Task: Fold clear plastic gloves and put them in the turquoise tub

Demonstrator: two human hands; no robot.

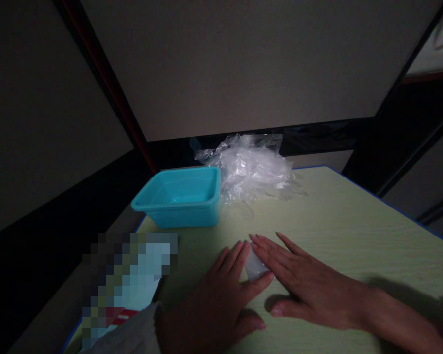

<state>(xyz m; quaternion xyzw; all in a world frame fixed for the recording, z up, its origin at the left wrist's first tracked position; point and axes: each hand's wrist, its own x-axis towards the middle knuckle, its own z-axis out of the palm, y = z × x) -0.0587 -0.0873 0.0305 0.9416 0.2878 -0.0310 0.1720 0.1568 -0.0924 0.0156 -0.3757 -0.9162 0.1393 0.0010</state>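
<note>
On the pale wood-grain table [354, 221], a small whitish translucent piece [255, 265] lies flat between my hands. It looks like thin plastic or film; its edges are partly covered by my fingers. My left hand [221, 295] rests with fingers stretched out, its index finger along the near side of the piece. From the right, my right hand [302, 278] lies flat with fingers extended over the far right edge of the piece. Both thumbs stand apart from the fingers, close to each other near the table surface.
A turquoise plastic basin [182, 216] stands beyond my left hand. Beside it at the back is a crumpled heap of clear plastic bags [251, 169]. A blurred-out flat item [140, 280] with a red strip lies at the left edge. A panel wall [243, 69] rises behind the table.
</note>
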